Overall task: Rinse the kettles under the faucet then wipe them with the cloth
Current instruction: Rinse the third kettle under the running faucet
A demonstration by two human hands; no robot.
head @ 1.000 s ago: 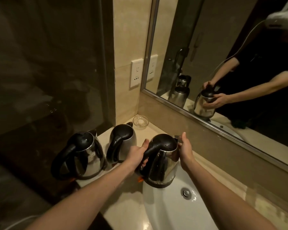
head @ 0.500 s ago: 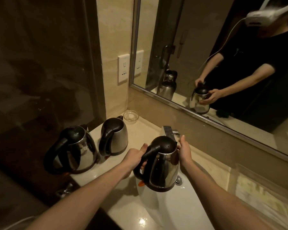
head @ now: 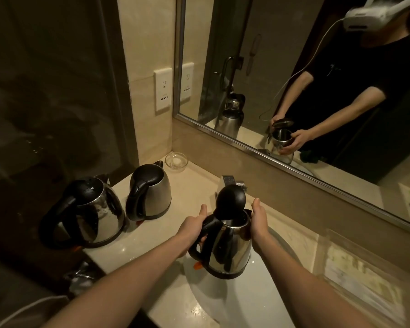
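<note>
The held kettle (head: 230, 252), steel-bodied with a black base, hangs upright over the white basin (head: 227, 301), clear of its surface. The left hand (head: 191, 229) grips the black handle (head: 195, 249) on the kettle's left side, fingers wrapped round it and thumb pointing up along its top. The right hand (head: 259, 223) holds the opposite side just under the rim, thumb raised and fingers curled round the far side of the steel wall. The kettle's black lid (head: 230, 200) stands open, tipped up on its hinge above the mouth. A small orange tab (head: 197, 265) sticks out below the handle. Just behind the lid, the top of the faucet (head: 229, 179) shows, its spout mostly hidden by the lid. To the kettle's left on the pale counter (head: 133, 254) stands a second kettle (head: 152, 190) with its lid down, and farther left, at the counter's edge, a third kettle (head: 92, 209), also closed, with droplets on its steel; the two stand just beside each other, possibly touching. Beyond the second kettle, in the counter's back corner, sits a small glass dish (head: 176, 161). Higher on the tiled wall is a white wall socket (head: 163, 91). Behind the held kettle the mirror (head: 246, 67) runs along the wall and reflects the open kettle with both hands round it.
</note>
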